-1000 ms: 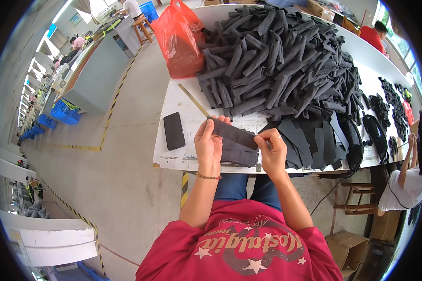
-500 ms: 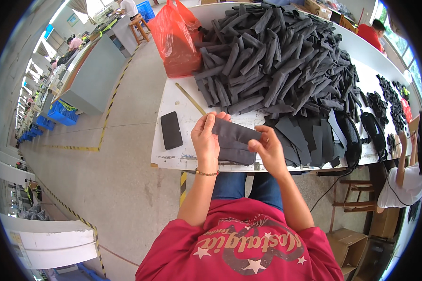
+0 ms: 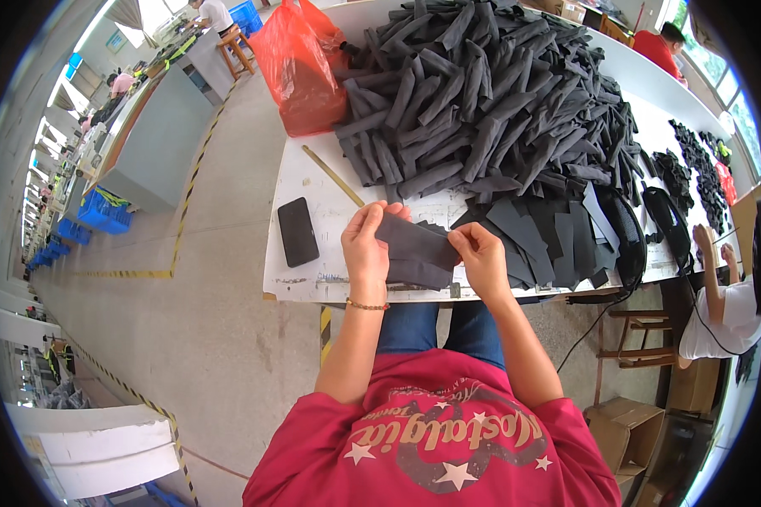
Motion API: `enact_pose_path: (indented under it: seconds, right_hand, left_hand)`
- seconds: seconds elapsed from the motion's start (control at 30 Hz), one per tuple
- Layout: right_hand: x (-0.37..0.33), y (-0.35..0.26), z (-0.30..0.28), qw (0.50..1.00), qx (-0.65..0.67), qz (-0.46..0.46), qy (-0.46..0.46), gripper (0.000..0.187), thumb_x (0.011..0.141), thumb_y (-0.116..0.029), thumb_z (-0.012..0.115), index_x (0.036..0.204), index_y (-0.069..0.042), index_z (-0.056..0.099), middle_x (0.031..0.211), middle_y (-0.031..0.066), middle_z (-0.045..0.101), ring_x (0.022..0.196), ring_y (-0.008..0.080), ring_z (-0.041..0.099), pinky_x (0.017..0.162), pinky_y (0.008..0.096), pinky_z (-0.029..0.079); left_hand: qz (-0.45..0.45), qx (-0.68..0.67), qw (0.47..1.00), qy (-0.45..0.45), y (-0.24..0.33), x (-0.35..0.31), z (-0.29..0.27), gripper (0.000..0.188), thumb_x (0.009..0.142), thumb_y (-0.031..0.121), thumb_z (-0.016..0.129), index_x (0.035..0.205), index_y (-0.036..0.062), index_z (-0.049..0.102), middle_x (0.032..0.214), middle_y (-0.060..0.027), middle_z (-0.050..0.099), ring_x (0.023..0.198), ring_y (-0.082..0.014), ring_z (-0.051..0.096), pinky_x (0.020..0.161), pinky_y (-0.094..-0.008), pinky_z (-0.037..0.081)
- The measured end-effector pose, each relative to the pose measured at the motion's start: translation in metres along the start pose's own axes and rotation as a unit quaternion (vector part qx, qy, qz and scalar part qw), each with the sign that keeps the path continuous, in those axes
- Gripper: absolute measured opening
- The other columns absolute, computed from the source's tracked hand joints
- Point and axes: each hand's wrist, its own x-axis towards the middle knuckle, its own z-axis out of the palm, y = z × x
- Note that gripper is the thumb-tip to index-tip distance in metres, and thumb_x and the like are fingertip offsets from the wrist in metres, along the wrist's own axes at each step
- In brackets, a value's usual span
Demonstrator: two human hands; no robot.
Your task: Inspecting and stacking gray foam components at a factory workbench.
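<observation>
Charcoal fabric [image 3: 416,243] spans between your left hand [image 3: 365,245] and right hand [image 3: 485,260], each pinching one end between thumb and fingers, with the heaped dark pieces [image 3: 482,110] beyond your grip, so draw both ends evenly to hold its upper edge straight.

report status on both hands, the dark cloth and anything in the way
Left hand and right hand gripping opposite ends of dark cloth. Cloth near front edge of table. Phone lies off left, not in the way.
</observation>
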Motion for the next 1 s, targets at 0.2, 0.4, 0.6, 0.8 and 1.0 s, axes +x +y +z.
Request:
enact_pose_path:
  seconds: [0.2,0.4,0.6,0.8,1.0]
  right_hand:
    - [0.003,-0.001,-0.034,0.999,-0.049,0.011,0.01,0.017,0.093,-0.012,0.06,0.091,0.005,0.062,0.066,0.0039,0.057,0.053,0.0077,0.051,0.049,0.0244,0.042]
    - [-0.027,0.02,0.01,0.994,-0.003,0.052,-0.095,0.016,0.088,-0.011,0.068,0.095,0.003,0.063,0.071,0.0021,0.06,0.062,0.0081,0.055,0.053,0.0223,0.043]
    - [-0.021,0.038,-0.005,0.986,-0.131,0.087,-0.058,0.019,0.085,-0.014,0.069,0.094,0.001,0.064,0.071,0.0074,0.064,0.062,0.0158,0.059,0.058,0.031,0.047]
    - [-0.021,0.054,-0.06,0.882,-0.454,-0.125,0.036,0.02,0.081,-0.016,0.069,0.096,-0.004,0.063,0.092,0.011,0.06,0.085,0.0334,0.059,0.072,0.0411,0.049]
    - [-0.029,0.093,-0.077,0.742,-0.635,-0.21,-0.046,0.036,0.079,-0.011,0.059,0.113,0.002,0.059,0.097,0.0118,0.056,0.095,0.0263,0.052,0.082,0.0351,0.044]
  left_hand:
    - [0.101,0.016,0.987,0.127,0.042,0.021,-0.057,0.022,0.094,0.015,0.06,0.097,-0.0062,0.058,0.093,-0.0182,0.066,0.083,-0.0295,0.067,0.082,-0.0406,0.056]
    - [0.019,0.023,0.997,0.075,-0.003,-0.03,-0.041,0.016,0.093,0.011,0.061,0.099,-0.0038,0.061,0.091,-0.0156,0.066,0.085,-0.026,0.066,0.082,-0.0384,0.055]
    - [0.197,0.404,0.888,0.1,-0.029,-0.008,-0.06,0.025,0.089,0.02,0.07,0.103,-0.0009,0.065,0.095,-0.0077,0.066,0.082,-0.0133,0.061,0.07,-0.0257,0.049]
    - [0.154,0.322,0.928,0.111,-0.009,0.136,-0.084,0.016,0.088,0.011,0.064,0.09,-0.0044,0.064,0.072,-0.0033,0.062,0.057,-0.0082,0.053,0.055,-0.023,0.045]
    - [0.142,0.548,0.801,0.195,-0.044,0.223,-0.099,0.022,0.081,0.016,0.073,0.085,-0.004,0.065,0.07,-0.005,0.062,0.061,-0.0154,0.06,0.06,-0.0283,0.05]
